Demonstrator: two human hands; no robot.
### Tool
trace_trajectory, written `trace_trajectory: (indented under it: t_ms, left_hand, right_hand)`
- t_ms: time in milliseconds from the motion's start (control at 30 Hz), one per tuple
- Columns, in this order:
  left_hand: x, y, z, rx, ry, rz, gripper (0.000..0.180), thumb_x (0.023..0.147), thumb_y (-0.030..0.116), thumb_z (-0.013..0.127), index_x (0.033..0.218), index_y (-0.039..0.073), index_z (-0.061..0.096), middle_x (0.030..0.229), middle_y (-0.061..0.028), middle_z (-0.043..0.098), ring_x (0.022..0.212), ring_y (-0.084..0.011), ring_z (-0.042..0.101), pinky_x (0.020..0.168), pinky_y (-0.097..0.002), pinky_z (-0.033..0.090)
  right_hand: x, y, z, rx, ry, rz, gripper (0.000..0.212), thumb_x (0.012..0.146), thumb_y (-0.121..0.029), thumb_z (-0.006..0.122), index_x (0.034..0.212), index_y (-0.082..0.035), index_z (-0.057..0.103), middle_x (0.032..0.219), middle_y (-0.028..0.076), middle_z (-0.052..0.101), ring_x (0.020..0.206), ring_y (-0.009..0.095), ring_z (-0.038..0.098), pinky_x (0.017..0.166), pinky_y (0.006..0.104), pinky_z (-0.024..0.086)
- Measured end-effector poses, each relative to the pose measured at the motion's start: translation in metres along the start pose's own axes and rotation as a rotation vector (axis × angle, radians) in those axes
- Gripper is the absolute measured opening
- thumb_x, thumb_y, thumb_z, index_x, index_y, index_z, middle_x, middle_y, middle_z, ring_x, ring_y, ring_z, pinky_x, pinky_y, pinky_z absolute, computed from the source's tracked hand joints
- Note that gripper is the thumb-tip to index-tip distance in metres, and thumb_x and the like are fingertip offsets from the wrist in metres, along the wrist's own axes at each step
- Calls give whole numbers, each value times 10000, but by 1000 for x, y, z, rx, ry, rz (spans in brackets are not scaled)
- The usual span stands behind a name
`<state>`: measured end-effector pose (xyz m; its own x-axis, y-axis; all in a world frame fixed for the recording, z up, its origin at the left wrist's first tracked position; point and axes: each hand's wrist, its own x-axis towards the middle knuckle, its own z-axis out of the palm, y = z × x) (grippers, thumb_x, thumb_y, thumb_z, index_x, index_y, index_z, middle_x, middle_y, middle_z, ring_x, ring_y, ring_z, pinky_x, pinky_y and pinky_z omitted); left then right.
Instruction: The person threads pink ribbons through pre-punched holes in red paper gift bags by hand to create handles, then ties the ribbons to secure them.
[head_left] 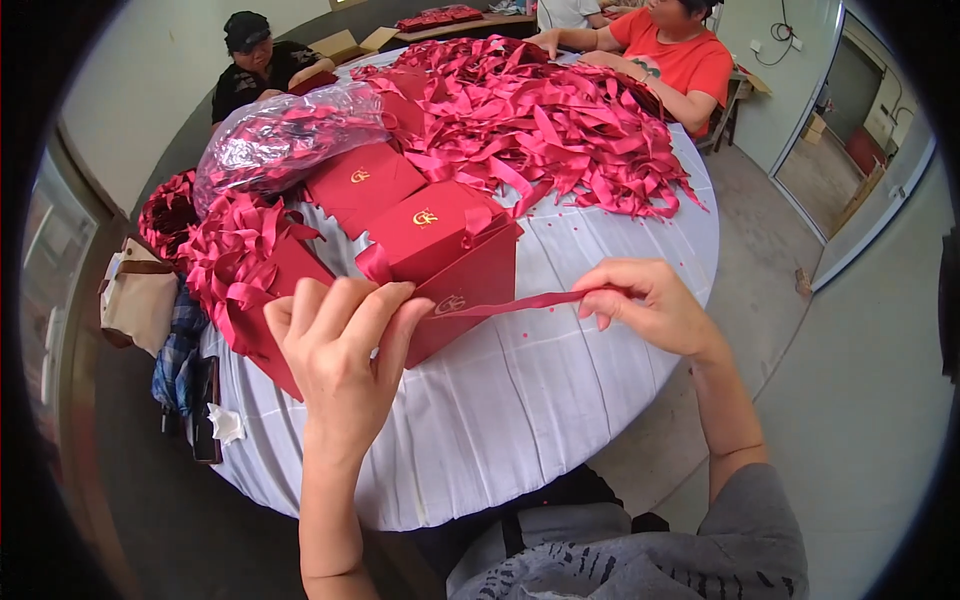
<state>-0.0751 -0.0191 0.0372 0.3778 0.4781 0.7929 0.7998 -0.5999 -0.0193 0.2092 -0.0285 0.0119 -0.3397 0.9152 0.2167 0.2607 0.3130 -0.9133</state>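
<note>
A dark pink satin ribbon (515, 303) is stretched between my two hands above the near part of the table. My left hand (345, 340) pinches its left end in front of a red gift box. At the other end, the thumb and fingers of my right hand (645, 303) close on the ribbon. Behind my left hand stands an open red box (470, 285) with a gold emblem, holding red folded pieces (430, 230) with ribbon ties. Farther back lie more red pieces (365, 180). My left fingers partly hide the red box's near side.
A big heap of pink ribbons (560, 130) covers the far side of the round white-clothed table (560, 410). At left are a clear plastic bag (290, 135), another ribbon pile (235, 260), a phone (206, 410) and crumpled tissue (226, 424). Two people (680, 60) sit across, their hands at red items.
</note>
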Motion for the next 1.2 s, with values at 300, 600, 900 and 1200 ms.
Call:
trace_trajectory:
  t_ms: [300,600,900,1200]
  left_hand:
    - [28,11,4,-302,-239,-78,182,773,-90,580,943,-27,582,900,-143,555,799,-299,535,731,-375,447]
    - [49,-2,11,-445,-415,-208,235,772,-80,559,1003,-43,574,856,-182,624,837,-330,578,760,-386,462]
    - [50,-24,41,-697,-480,-333,169,782,-51,592,950,-76,584,842,-195,661,783,-263,661,708,-324,495]
    - [50,-36,42,-860,-619,-406,197,845,-66,554,1038,-71,589,894,-57,660,859,-74,589,788,-225,471]
  right_hand:
    - [-11,1,-5,336,278,-118,124,817,-10,684,912,24,613,779,75,643,628,102,605,590,220,501]
    - [23,-9,31,843,16,-532,246,996,-242,441,974,-15,534,1080,213,603,1023,308,611,898,435,485]
    - [55,-1,56,534,-20,15,213,983,-194,473,989,12,526,624,49,562,544,122,564,560,262,494]
    - [63,2,67,417,87,1,221,972,-177,502,858,6,553,569,29,549,497,81,527,480,228,445]
